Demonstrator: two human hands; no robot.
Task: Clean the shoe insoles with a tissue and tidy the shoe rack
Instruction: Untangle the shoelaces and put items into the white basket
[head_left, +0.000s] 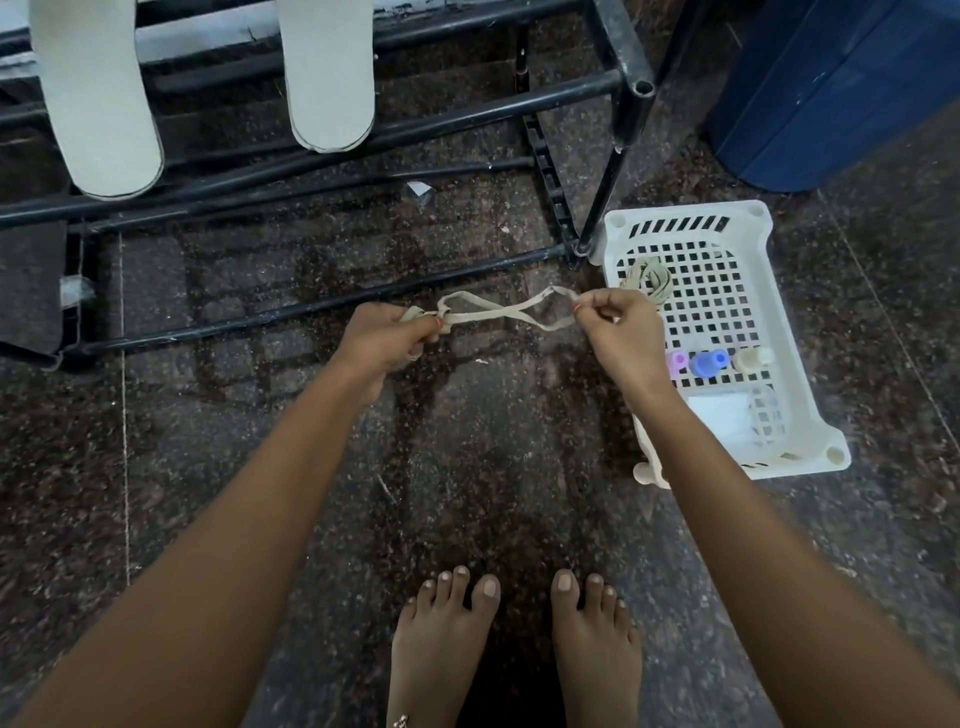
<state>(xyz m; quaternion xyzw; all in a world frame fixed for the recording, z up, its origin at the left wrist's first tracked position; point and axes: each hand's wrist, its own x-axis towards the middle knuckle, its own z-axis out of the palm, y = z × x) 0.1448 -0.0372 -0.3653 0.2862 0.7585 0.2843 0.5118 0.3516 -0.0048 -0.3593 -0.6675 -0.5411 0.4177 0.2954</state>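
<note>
Pinching beige lace (513, 310) | left hand (382, 338) grips perhaps-knotted end | right hand (621, 325) pinches loop

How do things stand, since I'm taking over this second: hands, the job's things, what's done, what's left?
Left hand grips one bunched end of a beige lace; right hand pinches the other end, with the lace stretched between them.
Two insoles lie across the shoe rack bars; whether they are wiped, cannot tell.
White basket beside the rack holds a coiled lace, small bottles and a white pack, maybe tissues.
Left: bundle this lace, put it away, tidy the rack.
</note>
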